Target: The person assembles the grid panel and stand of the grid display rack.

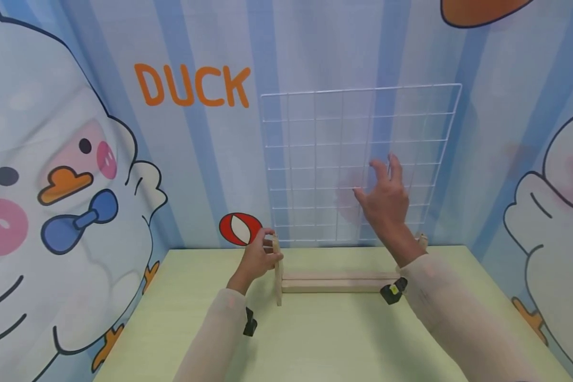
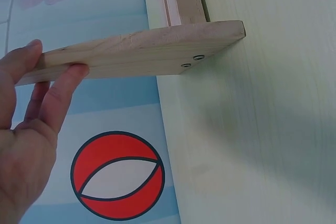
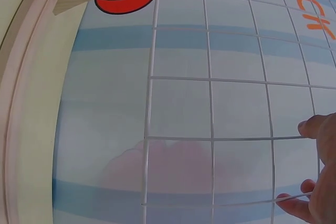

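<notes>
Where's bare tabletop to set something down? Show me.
Bare: tabletop left of the left sleeve, and between it and the right sleeve, before the wooden stand. Crowded: the stand's left end, gripped by the left hand, and the wire grid by the right hand.

Here's my white wire grid panel (image 1: 342, 144), its open mesh upright above the pale wooden stand (image 1: 331, 286). The stand's crossbar (image 1: 315, 287) stretches left to right below; I'm pinching the left end board (image 2: 131, 53), two metal screws (image 2: 198, 57) showing on its outer face.
</notes>
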A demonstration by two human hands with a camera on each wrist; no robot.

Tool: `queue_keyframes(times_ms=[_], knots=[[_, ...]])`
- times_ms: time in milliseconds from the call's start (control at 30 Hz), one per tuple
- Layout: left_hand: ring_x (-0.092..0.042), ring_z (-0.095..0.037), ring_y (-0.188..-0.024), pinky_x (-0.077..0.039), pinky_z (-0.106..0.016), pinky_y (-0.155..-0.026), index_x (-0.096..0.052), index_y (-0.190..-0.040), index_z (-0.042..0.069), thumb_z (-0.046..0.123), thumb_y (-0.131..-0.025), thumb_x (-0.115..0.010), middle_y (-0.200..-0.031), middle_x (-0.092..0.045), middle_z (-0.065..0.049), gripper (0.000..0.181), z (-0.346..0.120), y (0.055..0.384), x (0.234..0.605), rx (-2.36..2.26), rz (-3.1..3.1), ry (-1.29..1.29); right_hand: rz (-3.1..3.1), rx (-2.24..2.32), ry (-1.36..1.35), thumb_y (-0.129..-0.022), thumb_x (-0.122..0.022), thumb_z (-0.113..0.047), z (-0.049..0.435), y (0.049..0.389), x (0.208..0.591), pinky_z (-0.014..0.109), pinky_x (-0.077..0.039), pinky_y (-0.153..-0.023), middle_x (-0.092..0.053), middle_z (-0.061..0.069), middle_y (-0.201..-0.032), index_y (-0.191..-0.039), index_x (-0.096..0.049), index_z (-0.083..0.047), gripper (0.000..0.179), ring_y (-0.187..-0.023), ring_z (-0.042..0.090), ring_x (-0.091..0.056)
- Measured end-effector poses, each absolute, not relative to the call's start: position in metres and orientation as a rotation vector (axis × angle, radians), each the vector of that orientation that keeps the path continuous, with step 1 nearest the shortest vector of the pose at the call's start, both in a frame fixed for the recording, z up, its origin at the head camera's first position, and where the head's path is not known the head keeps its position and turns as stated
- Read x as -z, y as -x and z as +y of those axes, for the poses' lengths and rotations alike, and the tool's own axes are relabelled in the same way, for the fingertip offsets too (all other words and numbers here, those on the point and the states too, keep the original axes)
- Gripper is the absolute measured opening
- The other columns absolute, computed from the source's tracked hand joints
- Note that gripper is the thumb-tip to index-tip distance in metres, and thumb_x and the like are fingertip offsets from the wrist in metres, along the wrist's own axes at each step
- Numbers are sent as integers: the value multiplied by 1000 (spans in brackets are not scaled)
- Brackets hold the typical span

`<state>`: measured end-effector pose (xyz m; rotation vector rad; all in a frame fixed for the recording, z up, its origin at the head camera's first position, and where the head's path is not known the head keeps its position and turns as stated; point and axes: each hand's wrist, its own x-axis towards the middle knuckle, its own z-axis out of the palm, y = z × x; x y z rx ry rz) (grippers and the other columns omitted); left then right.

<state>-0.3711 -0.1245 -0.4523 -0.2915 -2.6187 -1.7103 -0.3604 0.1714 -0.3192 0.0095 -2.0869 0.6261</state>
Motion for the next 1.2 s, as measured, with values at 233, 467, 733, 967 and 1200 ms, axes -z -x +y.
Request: queue_keyframes(times_ms=[233, 467, 733, 967, 1200], knots=[[-65, -33, -117, -63, -45, -82, -43, -141, 19, 5, -91, -74, -130, -61, -18, 61, -125, 372, 454, 1701, -2627, 288, -2083, -632, -29, -85, -84, -21, 174, 360, 331, 50, -60, -71, -41, 18, -158, -133, -57, -12, 56, -84, 42, -67], [-66, -34, -116, -63, -45, -81, -42, -144, 15, 3, -91, -73, -129, -61, -19, 63, -124, 371, 452, 1721, -2622, 283, -2074, -626, -32, -82, -86, -19, 175, 361, 343, 50, -58, -65, -42, 20, -157, -132, -58, -11, 57, -79, 42, -66], [-65, -34, -116, -63, -45, -81, -42, -144, 15, 6, -91, -74, -130, -61, -18, 62, -126, 371, 452, 1737, -2625, 282, -2075, -617, -36, -80, -87, -19, 174, 360, 354, 51, -58, -65, -43, 20, -156, -131, -58, -11, 59, -84, 43, -67], [-66, -33, -115, -63, -45, -81, -44, -142, 18, 6, -91, -74, -129, -62, -18, 61, -126, 371, 451, 1753, -2611, 279, -2087, -622, -31, -84, -85, -20, 172, 359, 360, 48, -60, -69, -42, 20, -157, -132, -57, -11, 56, -92, 43, -69], [-65, -33, -116, -63, -44, -81, -43, -143, 16, 6, -90, -75, -129, -61, -18, 62, -126, 370, 451, 1728, -2625, 276, -2093, -652, -15, -84, -85, -21, 171, 357, 365, 49, -60, -70, -41, 19, -157, -132, -57, -12, 57, -93, 43, -69]])
